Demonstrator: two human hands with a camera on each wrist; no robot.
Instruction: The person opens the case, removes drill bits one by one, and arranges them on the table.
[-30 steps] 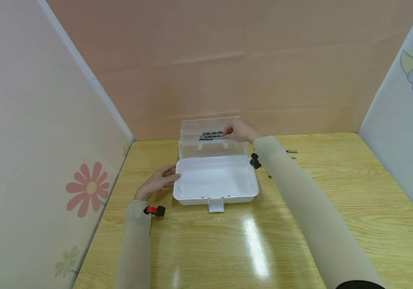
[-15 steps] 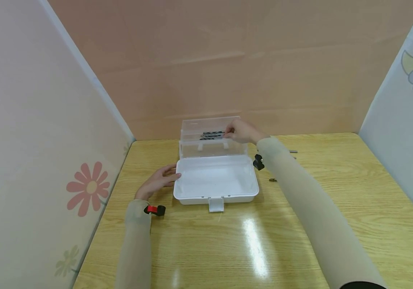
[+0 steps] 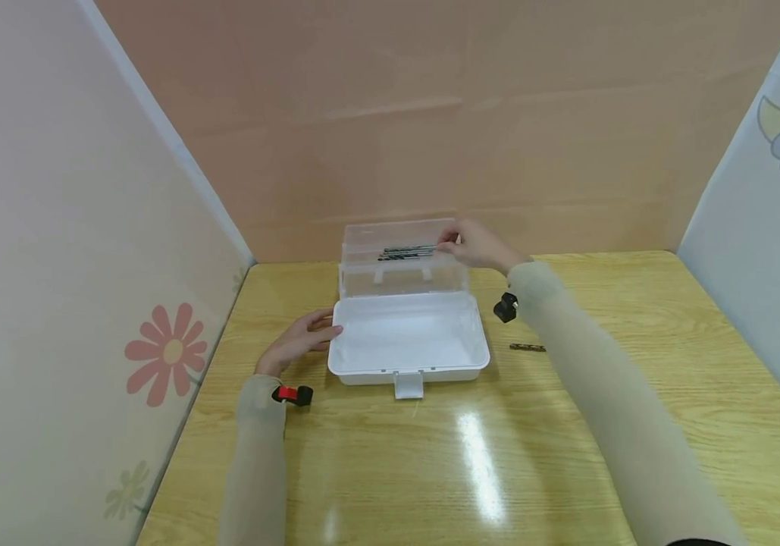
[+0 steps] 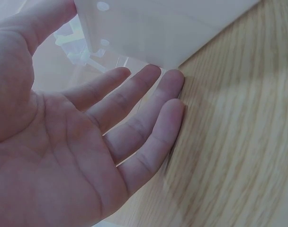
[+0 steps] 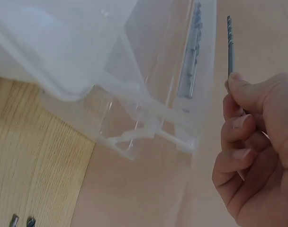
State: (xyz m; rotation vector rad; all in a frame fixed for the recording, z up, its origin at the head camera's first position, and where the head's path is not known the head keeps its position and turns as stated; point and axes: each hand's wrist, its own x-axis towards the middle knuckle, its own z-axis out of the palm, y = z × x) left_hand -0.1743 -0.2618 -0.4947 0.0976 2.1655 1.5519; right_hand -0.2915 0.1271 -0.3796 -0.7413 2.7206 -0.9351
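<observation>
A white plastic box (image 3: 408, 362) lies open on the wooden table, with its clear upper tray (image 3: 399, 282) raised at the back. Several dark drill bits (image 3: 399, 255) lie in that tray. My right hand (image 3: 456, 241) hovers at the tray's right end and pinches one thin drill bit (image 3: 424, 247), which points left over the tray. In the right wrist view the pinched bit (image 5: 230, 45) sticks up from my curled fingers (image 5: 238, 142), beside the clear tray (image 5: 148, 127). My left hand (image 3: 317, 330) lies flat on the table. Its straight fingers (image 4: 148, 90) touch the box's left corner (image 4: 153, 28).
One loose drill bit (image 3: 527, 347) lies on the table to the right of the box, under my right forearm. Two more bit ends (image 5: 21, 221) show on the wood in the right wrist view. Patterned partition walls close in the table's left, back and right sides.
My right hand has moved right from the bits in the tray, with one bit pinched in its fingers. The forearm swung right and uncovered a loose bit on the table. The left hand stayed put.
</observation>
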